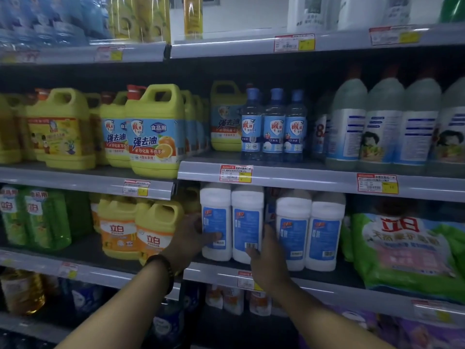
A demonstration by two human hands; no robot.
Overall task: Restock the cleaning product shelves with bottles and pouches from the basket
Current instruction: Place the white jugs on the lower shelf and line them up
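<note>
My left hand [194,238] wraps the outer white bottle [216,215], my right hand [268,253] the second white bottle [247,217] touching it. Both stand upright, dead ahead.

Forearms reach fwd; L hand [190,239] & R hand [270,255] clasp white plastic bottle pair [247,217] from either side, thumbs in front

Bare shelf [83,249] between green bottles [37,217], yellow jugs [136,230]

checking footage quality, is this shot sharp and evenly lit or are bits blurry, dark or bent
Head view: dim, deep shadow under each shelf; blue packs up top and grey bottles at right are blurred; shelves bow from the wide lens; yellow jug label is sharpest.
</note>
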